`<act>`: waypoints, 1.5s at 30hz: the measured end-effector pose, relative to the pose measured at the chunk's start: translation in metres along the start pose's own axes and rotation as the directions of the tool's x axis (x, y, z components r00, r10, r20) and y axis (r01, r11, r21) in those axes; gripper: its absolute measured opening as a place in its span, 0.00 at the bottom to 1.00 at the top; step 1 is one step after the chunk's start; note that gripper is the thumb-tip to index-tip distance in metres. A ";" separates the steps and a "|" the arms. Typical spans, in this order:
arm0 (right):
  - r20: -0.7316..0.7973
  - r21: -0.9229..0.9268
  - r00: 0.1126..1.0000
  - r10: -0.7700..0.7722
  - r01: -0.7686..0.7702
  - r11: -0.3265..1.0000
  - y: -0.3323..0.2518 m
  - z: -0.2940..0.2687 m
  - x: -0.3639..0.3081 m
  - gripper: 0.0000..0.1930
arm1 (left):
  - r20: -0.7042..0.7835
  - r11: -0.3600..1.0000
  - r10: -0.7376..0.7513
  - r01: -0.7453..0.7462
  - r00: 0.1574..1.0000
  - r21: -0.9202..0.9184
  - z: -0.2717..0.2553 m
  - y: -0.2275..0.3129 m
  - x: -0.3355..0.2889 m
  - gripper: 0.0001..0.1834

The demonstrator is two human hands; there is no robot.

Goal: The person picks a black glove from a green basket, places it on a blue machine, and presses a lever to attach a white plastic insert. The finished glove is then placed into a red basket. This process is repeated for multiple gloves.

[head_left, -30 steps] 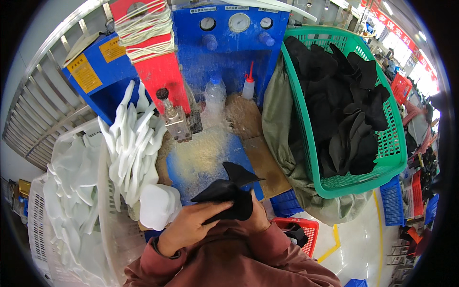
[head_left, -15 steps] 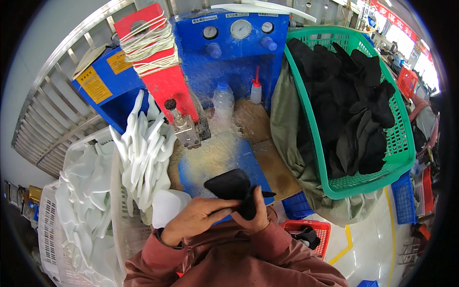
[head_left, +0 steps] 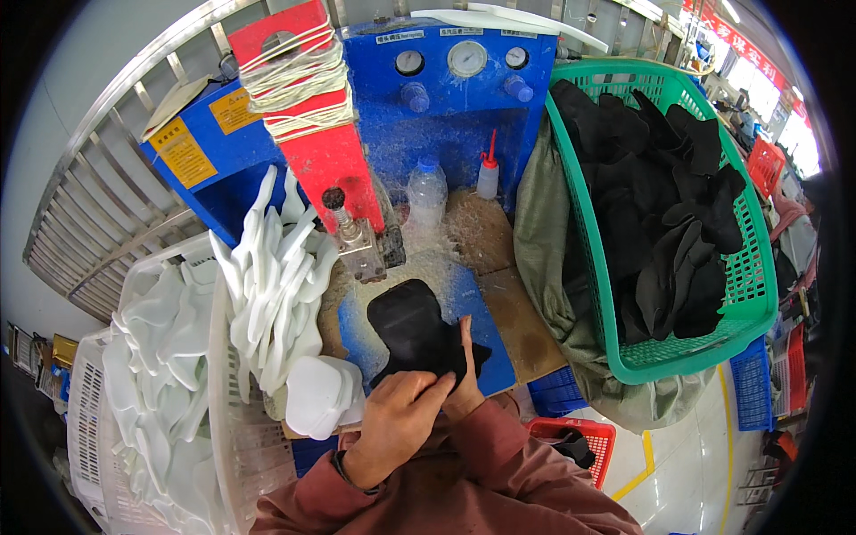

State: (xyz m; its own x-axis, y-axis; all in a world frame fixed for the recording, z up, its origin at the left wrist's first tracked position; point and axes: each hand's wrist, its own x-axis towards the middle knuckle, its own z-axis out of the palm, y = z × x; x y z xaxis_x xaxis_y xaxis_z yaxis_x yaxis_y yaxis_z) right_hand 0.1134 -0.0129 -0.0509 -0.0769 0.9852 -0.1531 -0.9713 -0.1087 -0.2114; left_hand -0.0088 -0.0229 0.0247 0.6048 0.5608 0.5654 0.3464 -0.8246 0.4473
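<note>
A black, curved, flat sheet is held out over the blue board below the machine head, its broad end pointing away from me. My left hand has its fingers curled on the sheet's near edge. On the sheet's right side is my right hand, its thumb raised along the edge and its other fingers largely hidden. Left of my hands lies a small stack of white curved pieces. Past the sheet stands the machine's red arm wound with pale cord, a metal head at its lower end.
A green basket of black pieces stands at right. White curved pieces lie heaped at left, beside a white crate of more. Behind are a clear bottle, a red-tipped bottle and a blue gauge panel. A red basket sits low.
The black sheet has turned and spread out, showing more of its broad face. My left hand has moved right and nearer to me, close against the right hand. The whole view has shifted slightly.
</note>
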 end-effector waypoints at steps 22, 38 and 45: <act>-0.027 -0.286 0.973 -0.228 0.211 0.935 0.021 0.057 0.006 0.19 | -0.077 0.992 -0.023 0.013 0.997 -0.126 -0.030 -0.012 -0.004 0.12; -0.032 -0.147 0.972 -0.235 0.228 0.962 0.019 0.051 0.036 0.17 | -0.146 0.992 -0.065 0.048 0.987 -0.118 -0.025 -0.024 0.005 0.12; 0.047 -0.454 0.944 -0.326 0.311 0.835 0.003 0.047 0.022 0.18 | -0.105 0.961 -0.098 0.067 0.990 -0.268 -0.023 -0.019 0.014 0.11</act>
State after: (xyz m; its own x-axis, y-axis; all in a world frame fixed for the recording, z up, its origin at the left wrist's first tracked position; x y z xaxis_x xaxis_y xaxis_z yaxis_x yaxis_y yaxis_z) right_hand 0.0978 0.0147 -0.0099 0.2336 0.9719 -0.0299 -0.7327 0.1557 -0.6625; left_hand -0.0235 0.0025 0.0405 0.4894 0.6440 0.5880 0.1815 -0.7348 0.6536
